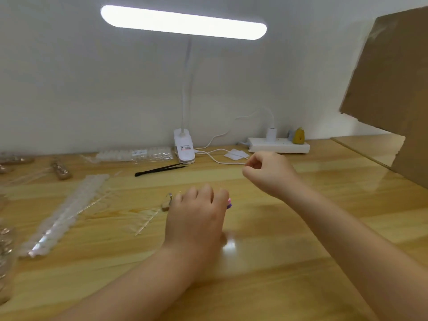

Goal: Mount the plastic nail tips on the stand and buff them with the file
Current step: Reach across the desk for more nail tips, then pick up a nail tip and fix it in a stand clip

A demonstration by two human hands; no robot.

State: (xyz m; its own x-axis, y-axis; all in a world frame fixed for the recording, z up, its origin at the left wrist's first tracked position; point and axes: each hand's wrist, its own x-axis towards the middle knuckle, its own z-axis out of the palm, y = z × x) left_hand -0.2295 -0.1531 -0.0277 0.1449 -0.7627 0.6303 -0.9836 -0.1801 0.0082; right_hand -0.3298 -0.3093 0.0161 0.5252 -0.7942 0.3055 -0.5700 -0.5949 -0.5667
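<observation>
- Wooden table (pixel 289 228), glossy and pale, filled the lower part of the view, with both bare forearms reaching over it from 6 o'clock.
- The left hand (pixel 199 216) lay palm-down near the centre, fingers curled over a pink-and-purple object (pixel 229 203), perhaps the file, of which only a small end showed past the knuckles at 3 o'clock of the hand.
- Whether that hand truly gripped the object or only covered it could not be told.
- The right hand (pixel 268 169) hovered above the table at 1 o'clock of the left hand, its fingers curled in with thumb and forefinger pinched together; anything held between them was too small to see.
- A small wooden stand (pixel 167 202) with a metal clip sat just beside the left hand at its 10 o'clock.
- A long strip of clear plastic nail tips (pixel 67 212) lay at 9 o'clock, slanting across the table, with a bare clear sprue (pixel 148 220) between it and the left hand.
- A second pack of tips (pixel 134 154) rested at the wall, about 11 o'clock.
- Black tweezers (pixel 159 169) lay in front of that pack, near the clip base of a white desk lamp (pixel 184 149).
- A white power strip (pixel 278 145) sat at 1 o'clock by the wall, beyond the right hand.
- Brown cardboard (pixel 391 89) leaned at 2 o'clock.
</observation>
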